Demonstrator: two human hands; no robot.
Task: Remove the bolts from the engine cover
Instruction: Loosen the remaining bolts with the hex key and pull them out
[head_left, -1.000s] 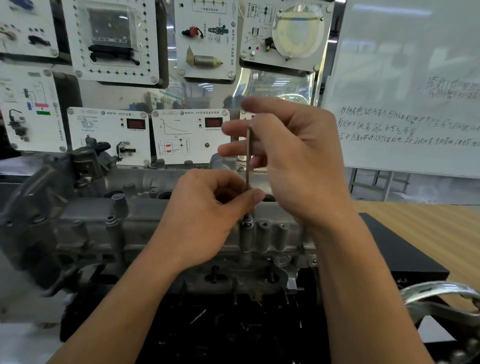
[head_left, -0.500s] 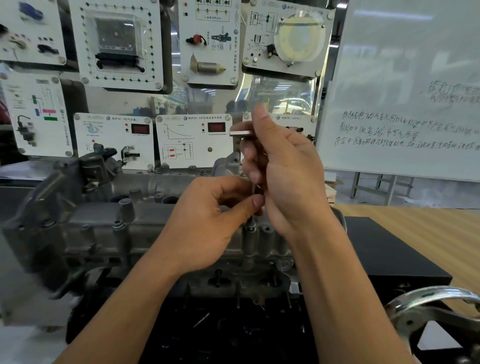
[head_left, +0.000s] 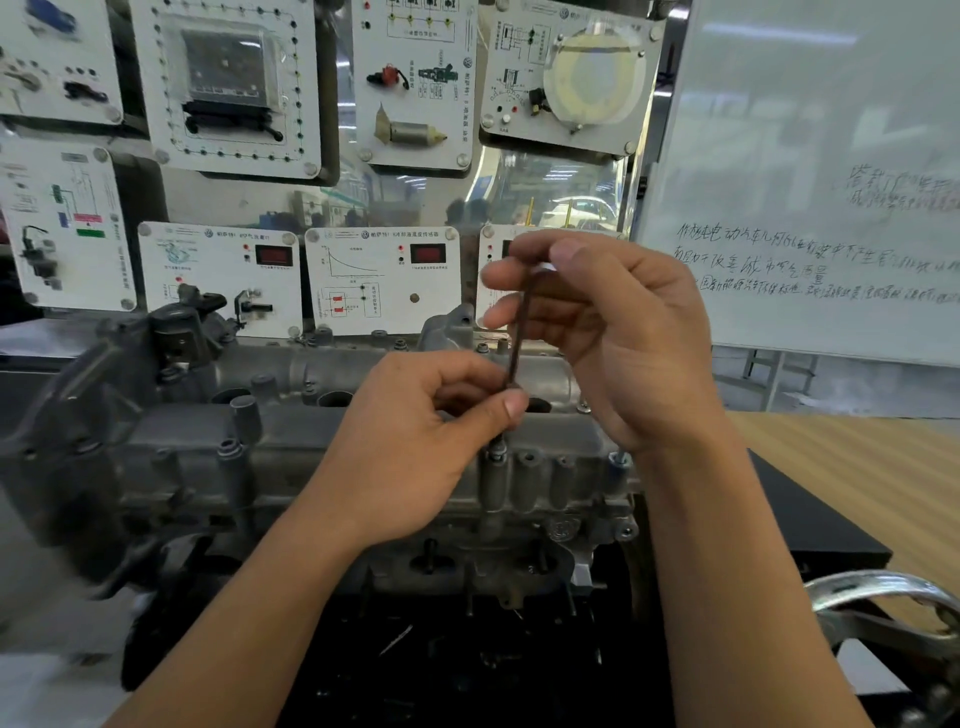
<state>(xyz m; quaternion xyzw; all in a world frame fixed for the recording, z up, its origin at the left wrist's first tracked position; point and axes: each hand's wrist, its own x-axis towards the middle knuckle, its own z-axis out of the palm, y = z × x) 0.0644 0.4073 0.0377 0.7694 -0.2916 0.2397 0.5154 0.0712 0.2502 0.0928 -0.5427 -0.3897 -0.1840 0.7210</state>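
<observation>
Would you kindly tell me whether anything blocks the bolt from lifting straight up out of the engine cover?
Nothing visible beyond the tool itself: the hex key stands in the head of the bolt, the left hand pinching its lower shaft and the right hand gripping its top. No part of the engine cover overhangs it.

Hex key (head_left: 519, 332) lower end behind thumb of left hand (head_left: 415, 452)
</observation>
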